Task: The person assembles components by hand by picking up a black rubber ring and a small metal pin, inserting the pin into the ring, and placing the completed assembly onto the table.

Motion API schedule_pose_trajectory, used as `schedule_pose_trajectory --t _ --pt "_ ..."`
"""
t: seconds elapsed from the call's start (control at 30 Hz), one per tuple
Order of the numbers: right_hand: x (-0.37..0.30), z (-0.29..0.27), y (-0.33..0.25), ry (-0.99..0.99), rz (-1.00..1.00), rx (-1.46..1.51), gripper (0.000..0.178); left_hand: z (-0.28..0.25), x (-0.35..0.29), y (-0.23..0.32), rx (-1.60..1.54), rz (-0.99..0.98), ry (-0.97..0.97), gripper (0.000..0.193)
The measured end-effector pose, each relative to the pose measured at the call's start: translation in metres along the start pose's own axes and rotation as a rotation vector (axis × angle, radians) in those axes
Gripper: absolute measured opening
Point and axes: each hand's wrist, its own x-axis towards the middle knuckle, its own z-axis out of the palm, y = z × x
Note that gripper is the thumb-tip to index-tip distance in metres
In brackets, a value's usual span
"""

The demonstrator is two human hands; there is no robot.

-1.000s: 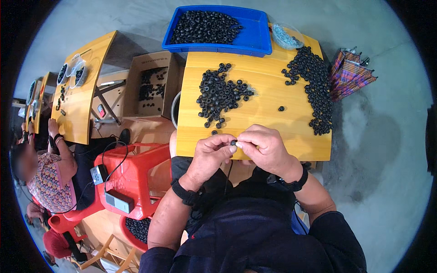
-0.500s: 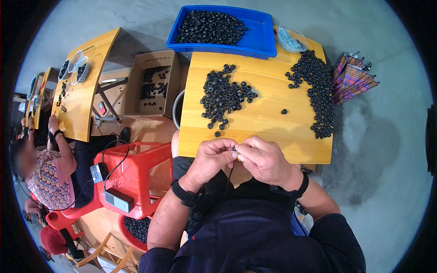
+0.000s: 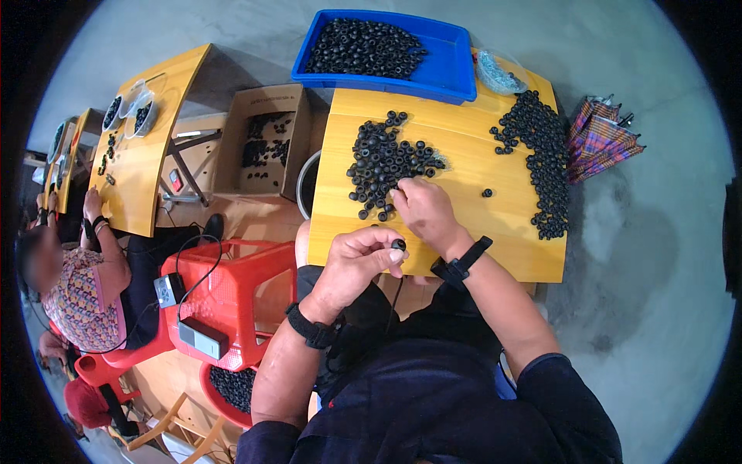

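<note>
My left hand [image 3: 359, 261] is over the near edge of the yellow wooden table [image 3: 471, 247], closed in a pinch on a small round black part [image 3: 399, 244] with a hole in it. My right hand [image 3: 429, 215] is at the lower edge of a loose pile of black parts [image 3: 379, 158]. Its fingers are curled together, and what lies between the fingertips is hidden. Beside this pile, some small clear pieces [image 3: 440, 162] lie partly covered. One single black part [image 3: 487, 192] sits apart to the right.
Along the table's right side runs a long heap of black parts [image 3: 545, 170]. A blue tray [image 3: 452, 66] of black parts and a clear bowl [image 3: 498, 73] of bluish pieces stand at the back. A red stool [image 3: 224, 286] and a cardboard box [image 3: 228, 158] are left; a plaid umbrella [image 3: 599, 143] is right.
My two hands were together at the near edge. My right hand has moved away to the pile, while my left hand keeps hold of the black part.
</note>
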Motion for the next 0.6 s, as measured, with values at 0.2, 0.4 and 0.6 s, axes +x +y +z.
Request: schedule_pose_trajectory --t 0.2,0.4,0.6 --pt "0.003 0.013 0.002 0.029 0.015 -0.098 0.019 -0.021 0.011 -0.025 0.017 -0.017 0.095 0.014" --pt "0.002 0.015 0.008 0.145 0.023 -0.035 0.009 -0.042 0.007 -0.05 0.039 -0.146 0.163 0.014" --pt "-0.018 -0.003 0.01 0.069 0.093 0.324 0.006 -0.046 0.006 -0.049 0.037 -0.145 0.13 0.014"
